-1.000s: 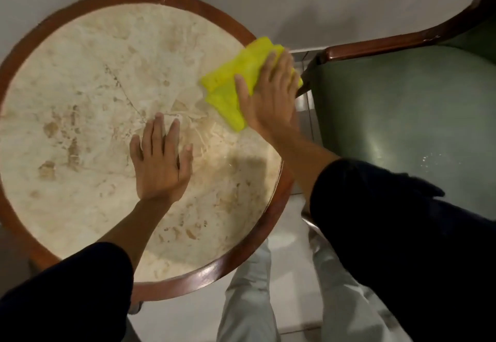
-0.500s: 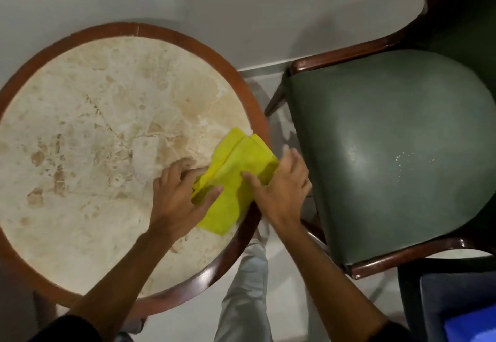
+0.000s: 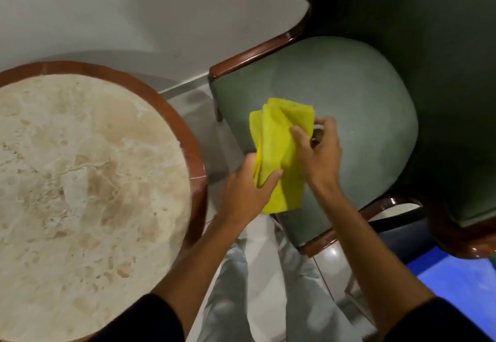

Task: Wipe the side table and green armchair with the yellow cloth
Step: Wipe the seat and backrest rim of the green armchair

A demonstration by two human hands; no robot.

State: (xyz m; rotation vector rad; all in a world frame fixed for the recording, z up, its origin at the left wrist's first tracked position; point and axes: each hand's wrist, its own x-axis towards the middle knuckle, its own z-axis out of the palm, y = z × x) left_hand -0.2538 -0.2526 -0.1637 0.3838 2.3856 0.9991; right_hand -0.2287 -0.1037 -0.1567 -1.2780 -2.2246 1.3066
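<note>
While you are holding the crumpled yellow cloth (image 3: 281, 154) over the green upholstered armchair's seat (image 3: 362, 95), both grips are clamping it: left hand (image 3: 247, 194) low, right hand (image 3: 319, 154) beside, refolding it for wiping.

Side table (image 3: 171, 111) cut off left — green armchair (image 3: 349, 95) right.

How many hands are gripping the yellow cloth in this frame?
2. The left hand pinches the yellow cloth's lower left edge; the right hand grips its right side, above the green armchair seat.
</note>
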